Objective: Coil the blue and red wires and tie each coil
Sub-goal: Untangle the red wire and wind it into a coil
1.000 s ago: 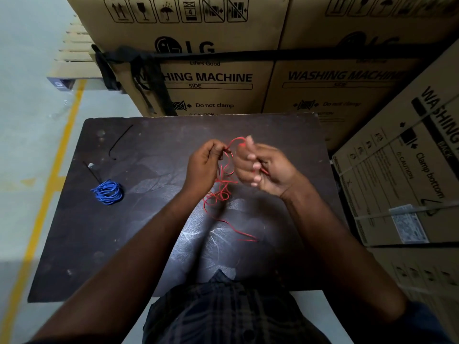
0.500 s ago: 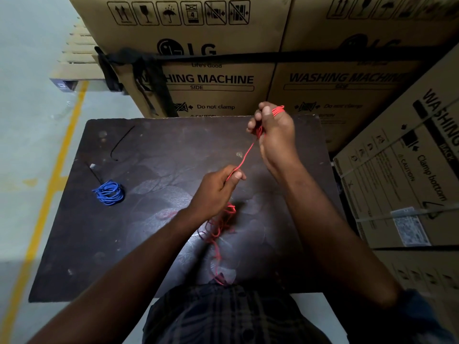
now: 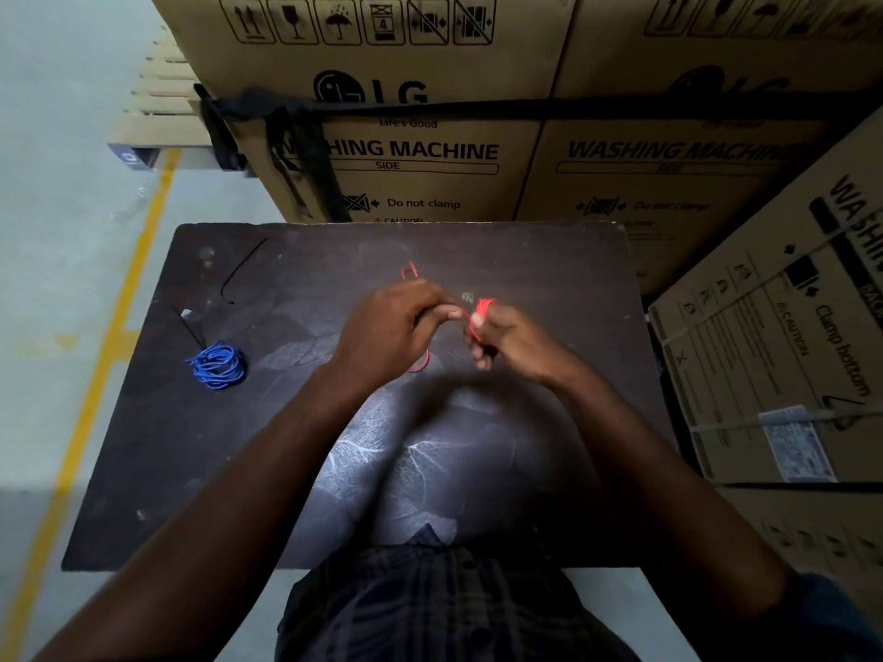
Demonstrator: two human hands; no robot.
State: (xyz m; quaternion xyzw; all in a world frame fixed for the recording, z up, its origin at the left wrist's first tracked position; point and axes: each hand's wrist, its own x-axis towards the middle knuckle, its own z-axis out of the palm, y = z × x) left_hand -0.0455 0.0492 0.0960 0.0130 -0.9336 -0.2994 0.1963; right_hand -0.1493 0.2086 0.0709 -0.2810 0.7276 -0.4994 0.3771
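The red wire (image 3: 481,310) is wound in several turns round the fingers of my right hand (image 3: 506,339) above the middle of the dark table (image 3: 157,446). My left hand (image 3: 392,327) pinches the same wire just left of those turns. A short red loop sticks up beyond my left hand, and another red loop hangs below it. The blue wire (image 3: 217,366) lies as a coil on the left part of the table, with a black tie running out from it.
A loose black tie (image 3: 241,272) lies at the table's far left corner. Stacked washing machine cartons (image 3: 411,136) stand right behind the table, and another carton (image 3: 783,327) leans at the right. A yellow floor line (image 3: 100,355) runs along the left.
My right hand came back down from the table's far edge to meet my left hand. The slack red wire that lay near my body is gone from the table; more turns sit on my right fingers.
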